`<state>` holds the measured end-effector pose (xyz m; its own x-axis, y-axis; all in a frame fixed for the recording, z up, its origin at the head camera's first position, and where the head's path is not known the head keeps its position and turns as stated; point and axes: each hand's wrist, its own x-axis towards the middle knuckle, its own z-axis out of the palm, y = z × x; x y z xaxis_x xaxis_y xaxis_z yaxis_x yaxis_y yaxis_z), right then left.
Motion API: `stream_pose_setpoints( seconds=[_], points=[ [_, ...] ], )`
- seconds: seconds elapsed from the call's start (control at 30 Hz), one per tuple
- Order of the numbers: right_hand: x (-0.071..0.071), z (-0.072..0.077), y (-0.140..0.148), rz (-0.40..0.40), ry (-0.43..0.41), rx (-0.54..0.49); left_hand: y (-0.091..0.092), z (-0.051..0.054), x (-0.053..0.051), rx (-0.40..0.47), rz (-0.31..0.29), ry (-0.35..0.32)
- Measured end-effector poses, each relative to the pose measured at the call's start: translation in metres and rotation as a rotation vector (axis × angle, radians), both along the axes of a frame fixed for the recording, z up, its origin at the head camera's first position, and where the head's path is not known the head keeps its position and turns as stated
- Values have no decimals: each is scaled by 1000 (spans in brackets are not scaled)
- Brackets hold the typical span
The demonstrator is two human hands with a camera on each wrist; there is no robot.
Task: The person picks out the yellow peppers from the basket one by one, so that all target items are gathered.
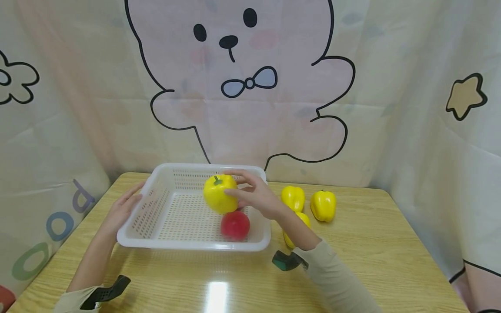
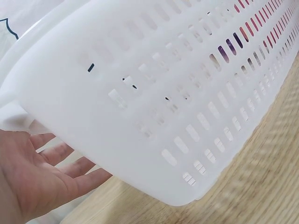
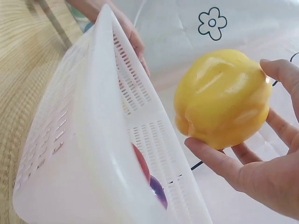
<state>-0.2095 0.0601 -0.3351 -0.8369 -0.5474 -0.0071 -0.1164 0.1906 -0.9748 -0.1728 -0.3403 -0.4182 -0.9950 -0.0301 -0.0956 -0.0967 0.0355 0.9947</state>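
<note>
A yellow bell pepper (image 1: pixel 220 194) with a green stem is in my right hand (image 1: pixel 256 193), pinched between thumb and fingers above the right part of a white plastic basket (image 1: pixel 133 226). The right wrist view shows the pepper (image 3: pixel 222 98) clear of the basket's rim, with the fingers (image 3: pixel 219 161) beneath it. Against the basket's left end rests my left hand (image 1: pixel 122 211), its fingers (image 2: pixel 79 168) fairly straight along the outer wall. Inside the basket lies a red round fruit (image 1: pixel 235 226). A purple shiny thing (image 3: pixel 159 191) beside it is mostly hidden.
Right of the basket, more yellow bell peppers stand on the wooden table (image 1: pixel 372 243): one at the back (image 1: pixel 292 198), one farther right (image 1: pixel 323 205), and one partly covered by my right forearm (image 1: pixel 291 237). A printed curtain (image 1: pixel 250 130) hangs behind the table.
</note>
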Motion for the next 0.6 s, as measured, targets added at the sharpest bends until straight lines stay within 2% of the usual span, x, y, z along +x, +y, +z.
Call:
stream_pose_setpoints(
  seconds=[0.43, 0.6],
  points=[
    [4, -2, 13, -19, -29, -24, -1, -1, 0, 54, -20, 26],
    [6, -3, 20, -17, -35, -41, -1, -2, 0, 41, -19, 17]
  ],
)
